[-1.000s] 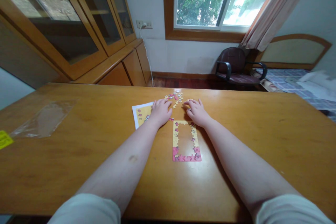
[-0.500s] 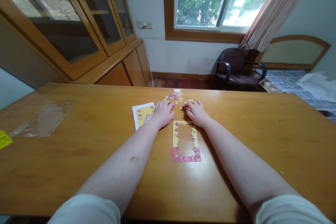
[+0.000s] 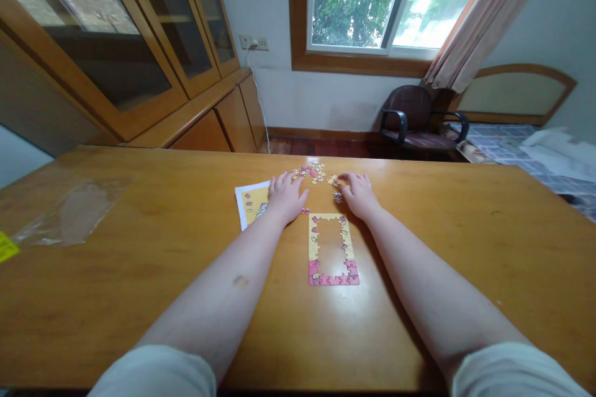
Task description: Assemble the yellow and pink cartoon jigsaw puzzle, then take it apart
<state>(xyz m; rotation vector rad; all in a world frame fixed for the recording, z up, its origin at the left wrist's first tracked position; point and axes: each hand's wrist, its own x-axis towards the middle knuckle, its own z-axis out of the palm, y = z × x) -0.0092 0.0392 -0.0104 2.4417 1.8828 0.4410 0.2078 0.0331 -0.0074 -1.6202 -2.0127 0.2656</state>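
A rectangular jigsaw border [image 3: 333, 281], yellow above and pink below, lies assembled on the table around a bare middle. Beyond it, loose puzzle pieces [image 3: 316, 172] are spread in a pile. My left hand [image 3: 287, 200] rests with fingers stretched out over the right part of a yellow picture sheet [image 3: 249, 205], covering some of it. A pink piece [image 3: 305, 211] lies by its thumb. With bent fingers apart, my right hand [image 3: 359, 196] is at a small cluster of yellow pieces [image 3: 333, 180]. Nearer me, beside its thumb, are a few greyish pieces [image 3: 338, 196].
The wooden table [image 3: 139, 298] carries a clear plastic bag [image 3: 84, 211] and a yellow label [image 3: 7, 247] at the left. Past its far edge are a glass-door cabinet [image 3: 186, 84], an office chair [image 3: 410, 115] and a bed [image 3: 498, 142].
My right hand has shifted slightly to the right, away from the main pile. The greyish pieces beside its thumb have come into view. My left hand stays nearly in place.
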